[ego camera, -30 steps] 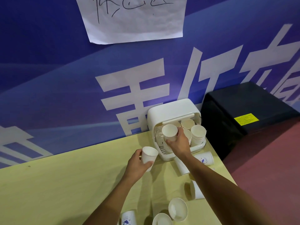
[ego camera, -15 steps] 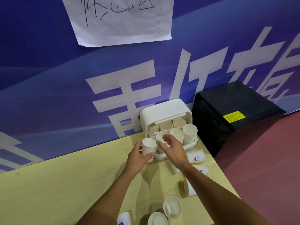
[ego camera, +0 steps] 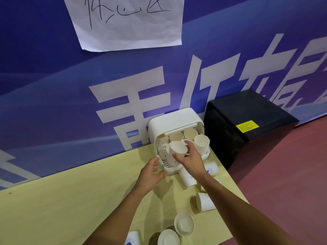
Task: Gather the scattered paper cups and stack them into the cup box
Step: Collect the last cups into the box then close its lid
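The white cup box stands open at the back of the yellow table, against the wall, with several stacks of paper cups inside. My right hand grips one white paper cup, tilted, in front of the box's opening. My left hand hovers just left of the box's base, fingers relaxed, holding nothing. Several loose cups lie on the table: one on its side, one by the box, two open-mouthed ones near the front.
A black cabinet with a yellow label stands right of the table on the red floor. A blue banner wall with a taped paper sheet rises behind. The table's right edge runs close to the loose cups.
The cup passed from my left hand to my right hand, which now holds it at the box's opening. My left hand has let go and opened.
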A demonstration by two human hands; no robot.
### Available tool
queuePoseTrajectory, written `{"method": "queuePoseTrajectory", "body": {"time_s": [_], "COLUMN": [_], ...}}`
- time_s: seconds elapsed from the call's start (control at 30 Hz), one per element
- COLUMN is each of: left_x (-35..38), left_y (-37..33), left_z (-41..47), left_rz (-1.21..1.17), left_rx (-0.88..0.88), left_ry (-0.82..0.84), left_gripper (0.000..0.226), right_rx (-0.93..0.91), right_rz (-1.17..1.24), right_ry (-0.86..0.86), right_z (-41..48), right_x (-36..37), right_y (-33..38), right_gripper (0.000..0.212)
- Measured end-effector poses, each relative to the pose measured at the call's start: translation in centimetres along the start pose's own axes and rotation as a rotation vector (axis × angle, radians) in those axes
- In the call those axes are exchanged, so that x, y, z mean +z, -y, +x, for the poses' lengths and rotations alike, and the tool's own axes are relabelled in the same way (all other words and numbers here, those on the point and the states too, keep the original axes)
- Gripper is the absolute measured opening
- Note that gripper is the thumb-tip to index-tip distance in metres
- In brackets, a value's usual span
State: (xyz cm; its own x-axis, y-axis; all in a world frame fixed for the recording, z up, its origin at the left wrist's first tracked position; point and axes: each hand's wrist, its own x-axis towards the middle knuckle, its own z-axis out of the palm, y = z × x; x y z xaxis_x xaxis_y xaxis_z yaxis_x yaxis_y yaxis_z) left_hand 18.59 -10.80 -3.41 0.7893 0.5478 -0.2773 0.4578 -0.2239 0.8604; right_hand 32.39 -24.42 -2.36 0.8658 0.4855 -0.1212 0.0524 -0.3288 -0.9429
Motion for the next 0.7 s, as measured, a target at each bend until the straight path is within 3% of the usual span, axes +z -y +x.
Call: {"method": "queuePoseTrajectory", "body": {"time_s": [0.13,0.27,0.47,0.7], "left_x": [0.3,0.7,0.5,0.4], "left_y": [1.2,1.7,2.4,3.1], "left_z": [0.1,0.1,0.1,0.3], "left_rz": [0.040,0.072,0.093,0.092], "left_rx": [-0.034,-0.051,-0.082,-0.122], "left_ry": [-0.020,-0.023,-0.042,-0.065], "left_gripper": [0.056,0.053,0.050,0.045], "right_rx": [0.028,0.014,0.011,-0.016], "right_rz": [0.059,0.109,0.015,-0.112], "right_ry": [-0.185,-0.259,-0.231,-0.204], "right_z": [1.6,3.0,4.5,5.2], "right_x": [-2.1,-3.0,-2.9,-2.7], "right_y": [0.5,0.8,0.4,-1.0], "right_gripper": [0.080,0.073,0.078,0.069]}}
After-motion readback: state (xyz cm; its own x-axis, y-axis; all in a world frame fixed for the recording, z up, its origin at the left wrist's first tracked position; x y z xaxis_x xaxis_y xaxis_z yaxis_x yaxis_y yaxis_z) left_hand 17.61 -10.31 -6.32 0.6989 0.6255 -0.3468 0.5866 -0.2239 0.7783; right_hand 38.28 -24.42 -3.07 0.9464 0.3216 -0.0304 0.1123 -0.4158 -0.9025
